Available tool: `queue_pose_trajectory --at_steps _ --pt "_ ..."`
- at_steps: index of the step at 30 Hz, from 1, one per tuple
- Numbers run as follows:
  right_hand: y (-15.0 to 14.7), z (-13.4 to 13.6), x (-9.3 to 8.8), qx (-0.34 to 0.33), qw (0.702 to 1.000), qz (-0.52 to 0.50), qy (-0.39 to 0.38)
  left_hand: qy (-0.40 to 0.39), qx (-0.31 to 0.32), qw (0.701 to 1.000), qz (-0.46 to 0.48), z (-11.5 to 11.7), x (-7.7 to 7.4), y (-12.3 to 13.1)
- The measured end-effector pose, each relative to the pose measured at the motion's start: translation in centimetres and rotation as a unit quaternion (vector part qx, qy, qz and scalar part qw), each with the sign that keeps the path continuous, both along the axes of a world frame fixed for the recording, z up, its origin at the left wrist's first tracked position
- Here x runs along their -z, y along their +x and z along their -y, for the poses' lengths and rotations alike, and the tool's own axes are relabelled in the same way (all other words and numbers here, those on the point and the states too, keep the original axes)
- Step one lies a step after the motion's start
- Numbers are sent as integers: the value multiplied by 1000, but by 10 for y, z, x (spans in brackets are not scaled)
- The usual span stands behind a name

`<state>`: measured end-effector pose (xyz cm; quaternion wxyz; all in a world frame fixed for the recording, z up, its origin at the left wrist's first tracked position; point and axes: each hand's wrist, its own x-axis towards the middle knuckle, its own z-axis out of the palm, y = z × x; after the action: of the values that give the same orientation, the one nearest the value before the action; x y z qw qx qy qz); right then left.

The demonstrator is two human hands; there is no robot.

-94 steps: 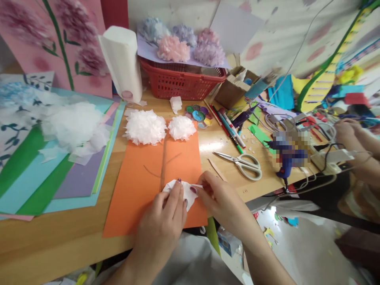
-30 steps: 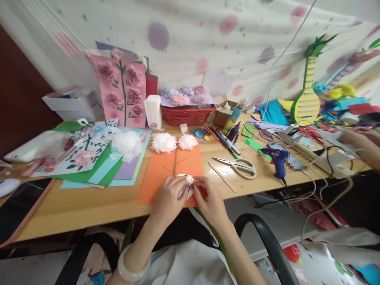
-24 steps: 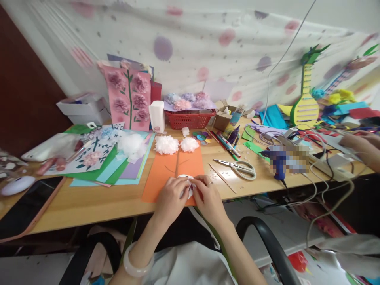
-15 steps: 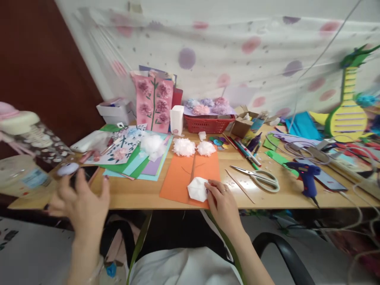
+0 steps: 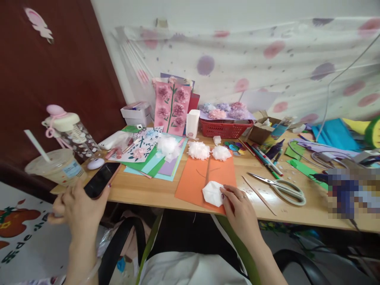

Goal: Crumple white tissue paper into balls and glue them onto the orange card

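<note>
My left hand (image 5: 81,206) is at the near end of a black phone (image 5: 102,180), thumb along its right edge and fingers at its left. The phone lies at the table's left front edge. In my right hand (image 5: 239,204), thumb and fingers pinch the right edge of a white, many-sided piece of tissue paper (image 5: 212,193). That piece rests over the lower part of an orange sheet (image 5: 190,182) with pencil lines on it. Two fluffy white paper flowers (image 5: 198,151) sit at the sheet's top edge.
Scissors (image 5: 280,188) and a thin brown strip (image 5: 259,196) lie right of the orange sheet. Leftward stand a drink cup (image 5: 61,166), a bottle (image 5: 78,134) and a white mouse-like object (image 5: 95,163). Behind are coloured papers (image 5: 142,168), a red basket (image 5: 225,130) and markers (image 5: 267,158).
My left hand has come down onto the phone, its fingers closing round the near end. My view has swung left, showing the cup and more of the door. The right hand keeps its pinch.
</note>
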<state>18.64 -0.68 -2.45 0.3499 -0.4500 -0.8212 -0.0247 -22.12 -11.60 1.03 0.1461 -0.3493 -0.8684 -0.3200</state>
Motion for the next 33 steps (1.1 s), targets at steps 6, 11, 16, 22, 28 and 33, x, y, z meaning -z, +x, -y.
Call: queue_pose_trajectory --at_steps 6,11,16,22,28,33 --pt "1 -4 0 -40 998 48 26 -86 -77 993 37 3 -15 5" --pt "3 -5 2 -43 997 56 -5 -94 -75 991 60 5 -21 6" --pt "3 -5 3 -46 998 44 -11 24 -33 998 -57 -3 -18 54" --pt "2 -7 4 -48 998 39 -8 51 475 876 -59 -49 -9 192" --pt "1 -5 3 -59 998 32 12 -49 588 806 -37 -87 3 250" --pt "-3 7 -4 6 1000 11 13 -50 590 806 0 -92 3 237"
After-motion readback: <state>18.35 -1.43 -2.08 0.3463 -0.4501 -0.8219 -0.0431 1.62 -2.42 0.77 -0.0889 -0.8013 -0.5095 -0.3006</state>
